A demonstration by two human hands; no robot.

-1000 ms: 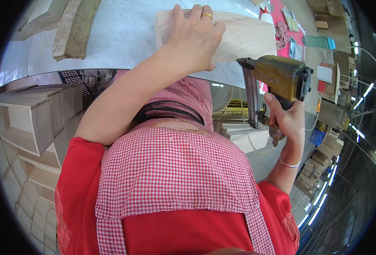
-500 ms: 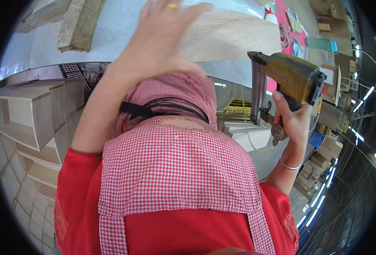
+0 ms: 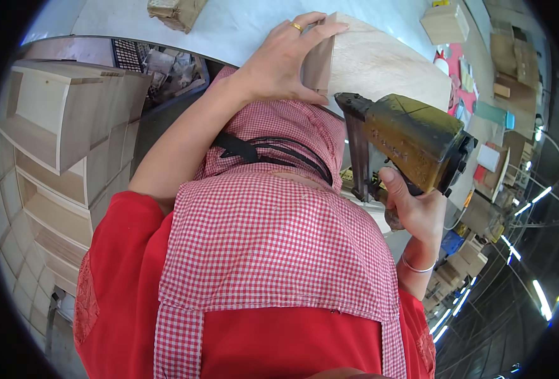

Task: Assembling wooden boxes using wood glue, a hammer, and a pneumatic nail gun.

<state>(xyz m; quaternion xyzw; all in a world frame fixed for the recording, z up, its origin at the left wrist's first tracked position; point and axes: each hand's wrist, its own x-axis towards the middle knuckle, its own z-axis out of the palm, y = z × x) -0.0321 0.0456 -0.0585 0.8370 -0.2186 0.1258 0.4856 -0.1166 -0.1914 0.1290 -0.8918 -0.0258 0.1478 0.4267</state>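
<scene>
A pale wooden panel [image 3: 386, 60] lies on the white table, with a narrow wooden end piece [image 3: 319, 66] standing along its left edge. My left hand [image 3: 282, 63] spans that end piece, fingers on its far end and thumb at its near end. In my right hand [image 3: 415, 211] is a yellow-brown pneumatic nail gun [image 3: 412, 136], gripped by its handle. The gun's black nose points left, close to the near corner where end piece and panel meet; whether it touches the wood I cannot tell.
On the table [image 3: 241, 28] lies a wrapped wood bundle [image 3: 177, 11] at left, and a small wooden box [image 3: 445, 24] stands at right. A crate of scraps [image 3: 172, 69] sits below the table edge. Wooden drawer boxes [image 3: 71, 126] are stacked on the left.
My left hand has come down from its blurred, spread reach onto the end piece. My right hand has brought the nail gun left toward the panel's corner. The view has shifted.
</scene>
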